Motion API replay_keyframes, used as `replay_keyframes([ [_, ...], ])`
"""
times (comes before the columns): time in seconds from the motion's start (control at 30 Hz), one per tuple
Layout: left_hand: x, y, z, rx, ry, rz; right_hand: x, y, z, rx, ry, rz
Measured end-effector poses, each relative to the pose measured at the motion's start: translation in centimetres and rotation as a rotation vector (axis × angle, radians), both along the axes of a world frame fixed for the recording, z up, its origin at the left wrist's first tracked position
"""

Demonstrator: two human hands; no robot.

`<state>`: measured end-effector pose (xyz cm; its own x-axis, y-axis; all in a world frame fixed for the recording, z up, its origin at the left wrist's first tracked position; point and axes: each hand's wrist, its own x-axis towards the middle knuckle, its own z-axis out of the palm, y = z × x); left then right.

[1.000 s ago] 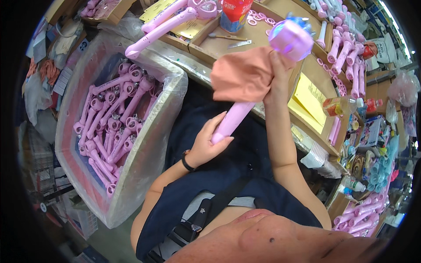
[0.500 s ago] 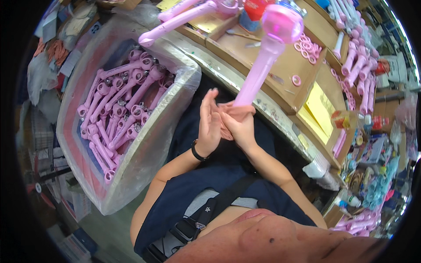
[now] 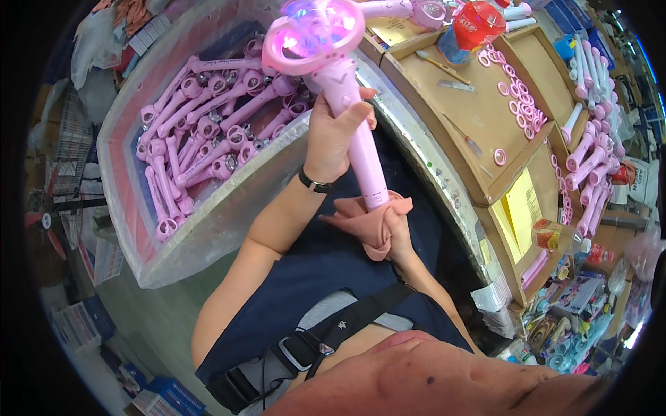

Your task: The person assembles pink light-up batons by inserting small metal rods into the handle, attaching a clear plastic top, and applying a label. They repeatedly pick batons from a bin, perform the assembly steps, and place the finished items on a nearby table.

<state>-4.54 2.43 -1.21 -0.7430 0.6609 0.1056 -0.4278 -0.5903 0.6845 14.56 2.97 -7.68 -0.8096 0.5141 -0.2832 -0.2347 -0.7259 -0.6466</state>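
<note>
A pink toy wand (image 3: pixel 365 163) stands tilted in front of me, its round ringed head (image 3: pixel 316 36) glowing purple and blue at the top. Closed around the upper handle, just below the head, is my left hand (image 3: pixel 331 135), which wears a black band at the wrist. My right hand (image 3: pixel 399 234) is closed on a salmon-coloured cloth (image 3: pixel 373 225), which wraps the wand's lower end. Folds of the cloth hide some of the right fingers and the tip of the handle.
Left of me a plastic-lined tub (image 3: pixel 222 202) holds many pink wands (image 3: pixel 208 128). A cardboard tray (image 3: pixel 427 114) on the right bench carries pink rings (image 3: pixel 519 100), a screwdriver (image 3: pixel 474 144) and a red-and-blue container (image 3: pixel 473 31). More wands (image 3: pixel 590 163) lie beyond, near a plastic bottle (image 3: pixel 558 237).
My left hand has gone from open beside the cloth to gripping the wand's upper handle. The wand has shifted left, its head turned and lit. My right hand and cloth sit lower.
</note>
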Motion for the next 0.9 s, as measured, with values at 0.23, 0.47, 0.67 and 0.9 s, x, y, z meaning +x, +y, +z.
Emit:
replay_keyframes([
  [0.23,1.1,0.3,-0.5,-0.079,0.114,0.054,-1.1,2.4,0.5,-0.513,-0.06,0.061],
  [0.47,0.5,-0.5,0.3,0.112,0.201,-0.064,-0.1,1.7,0.2,-0.114,-0.093,-0.206],
  [0.67,1.8,-0.7,0.0,0.023,-0.176,0.104,-1.9,0.6,1.3,0.521,-0.14,-0.526],
  [0.9,1.2,-0.4,-0.2,-0.035,-0.213,0.043,-1.6,1.6,5.3,1.037,-0.145,-0.264],
])
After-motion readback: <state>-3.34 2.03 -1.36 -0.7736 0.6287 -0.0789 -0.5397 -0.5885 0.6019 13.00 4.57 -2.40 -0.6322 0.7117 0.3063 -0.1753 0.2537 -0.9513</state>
